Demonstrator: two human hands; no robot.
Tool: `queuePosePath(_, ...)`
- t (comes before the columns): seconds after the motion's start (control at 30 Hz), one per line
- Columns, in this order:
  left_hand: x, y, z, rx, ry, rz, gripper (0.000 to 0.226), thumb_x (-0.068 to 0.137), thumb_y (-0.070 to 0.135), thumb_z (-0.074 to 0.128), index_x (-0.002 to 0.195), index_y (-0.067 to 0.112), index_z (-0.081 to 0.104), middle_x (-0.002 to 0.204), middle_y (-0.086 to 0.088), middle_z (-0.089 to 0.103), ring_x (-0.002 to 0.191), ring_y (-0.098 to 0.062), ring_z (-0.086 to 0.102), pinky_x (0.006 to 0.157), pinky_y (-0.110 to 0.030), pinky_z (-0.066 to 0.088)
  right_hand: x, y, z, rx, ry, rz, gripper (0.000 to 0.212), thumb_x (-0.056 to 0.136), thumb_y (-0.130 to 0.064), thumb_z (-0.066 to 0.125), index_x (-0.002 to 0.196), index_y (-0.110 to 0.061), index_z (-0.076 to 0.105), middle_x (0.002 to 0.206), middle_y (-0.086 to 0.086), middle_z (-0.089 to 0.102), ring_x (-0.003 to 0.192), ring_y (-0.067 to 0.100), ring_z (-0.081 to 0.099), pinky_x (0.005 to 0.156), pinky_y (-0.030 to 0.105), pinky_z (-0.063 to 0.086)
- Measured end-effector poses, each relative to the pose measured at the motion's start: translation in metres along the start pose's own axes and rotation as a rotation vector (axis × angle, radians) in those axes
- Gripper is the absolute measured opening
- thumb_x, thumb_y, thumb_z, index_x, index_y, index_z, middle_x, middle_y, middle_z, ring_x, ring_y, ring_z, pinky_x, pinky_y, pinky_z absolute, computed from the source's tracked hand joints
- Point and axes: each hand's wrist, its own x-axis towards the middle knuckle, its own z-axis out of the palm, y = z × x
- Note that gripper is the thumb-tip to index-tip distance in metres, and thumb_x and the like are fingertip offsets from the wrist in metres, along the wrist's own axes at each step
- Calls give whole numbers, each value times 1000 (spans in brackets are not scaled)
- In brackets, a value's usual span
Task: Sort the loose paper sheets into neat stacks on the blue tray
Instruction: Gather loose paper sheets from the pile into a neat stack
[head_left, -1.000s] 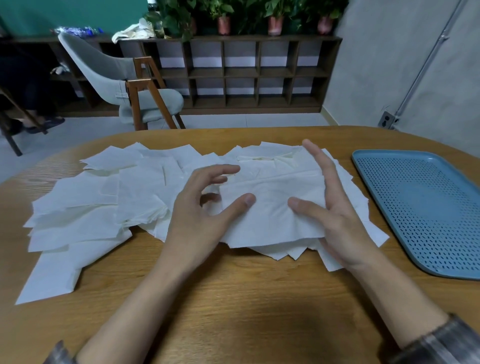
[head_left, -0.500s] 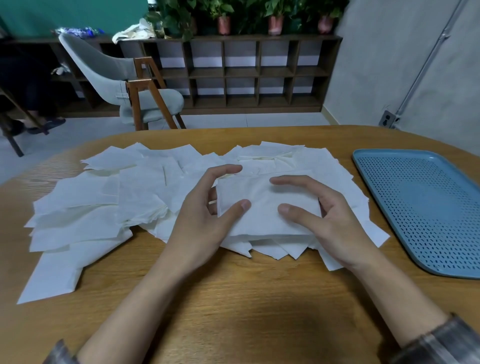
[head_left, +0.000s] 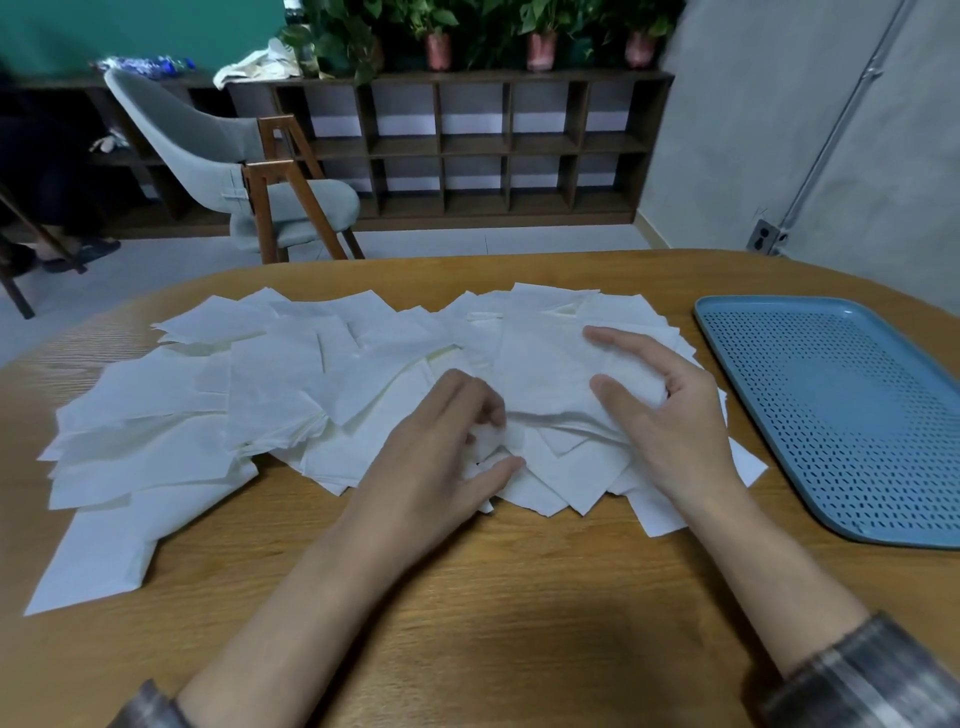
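Paper sheets (head_left: 291, 395) are spread in a loose white heap on the wooden table (head_left: 519, 623), left of the blue tray (head_left: 831, 405). Sheets nearest the tray are grasped by the curled right hand (head_left: 670, 415); crumpled sheets further from it are pinched by the left hand (head_left: 441, 452).

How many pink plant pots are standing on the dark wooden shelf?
3, along the dark wooden shelf: left pink pot, middle pink pot, right pink pot. Green leaves may hide more.
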Motion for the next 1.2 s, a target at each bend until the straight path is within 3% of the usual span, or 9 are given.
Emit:
queuePosePath(0.2, 0, -3, 19, 235, -105, 308, 13, 98, 23, 73, 110, 23, 71, 114, 9, 60, 106, -14, 60, 78, -37, 55, 2, 3, 1, -18, -8, -16, 42, 95, 7, 66, 125, -21, 75, 127, -18, 73, 128, -5, 60, 104, 7, 40)
queuePosePath(0.3, 4, -2, 28, 287, -80, 377, 18, 101, 27, 60, 108, 22, 76, 108, 6, 66, 101, -16, 60, 73, -38, 53, 2, 5, 1, -34, -11, -12, 42, 95, 5, 67, 125, -24, 75, 127, -19, 73, 129, -5, 59, 108, 9, 40)
queuePosePath(0.6, 2, 1, 23, 180, -68, 304, 14, 102, 22, 68, 110, 18, 78, 106, 8, 72, 100, -15, 67, 79, -37, 57, 3, 9, 1, -51, -34, 20, 43, 96, 4, 66, 125, -27, 74, 127, -22, 72, 130, -7, 57, 112, 12, 39)
queuePosePath(0.77, 0, 9, 20, 144, -133, 271, 6, 93, 24, 69, 92, 19, 74, 88, 10, 67, 84, -14, 64, 71, -36, 54, 3, 10, 2, -53, -41, 24, 42, 97, 3, 67, 126, -26, 74, 128, -21, 72, 130, -8, 57, 111, 11, 38)
queuePosePath(0.93, -3, 16, 11, 176, -287, 233, 10, 79, 29, 61, 77, 21, 55, 72, 10, 49, 71, -11, 45, 66, -35, 46, 4, 9, 1, -53, -42, 31, 41, 97, 2, 66, 127, -25, 74, 128, -21, 72, 129, -9, 56, 110, 8, 38)
queuePosePath(1.1, -4, 17, 18, 236, -238, 289, 27, 95, 53, 65, 98, 27, 66, 82, 13, 57, 73, -1, 39, 70, -22, 36, 4, 9, 2, -62, -39, 36, 41, 97, 2, 66, 126, -27, 74, 128, -22, 72, 129, -10, 56, 109, 8, 38)
queuePosePath(1.2, -5, 19, 20, 183, -230, 302, 24, 102, 49, 62, 110, 29, 73, 92, 14, 62, 79, -2, 48, 71, -23, 41, 4, 8, 2, -61, -43, 36, 41, 97, 2, 66, 126, -27, 74, 128, -22, 72, 130, -10, 56, 110, 8, 37)
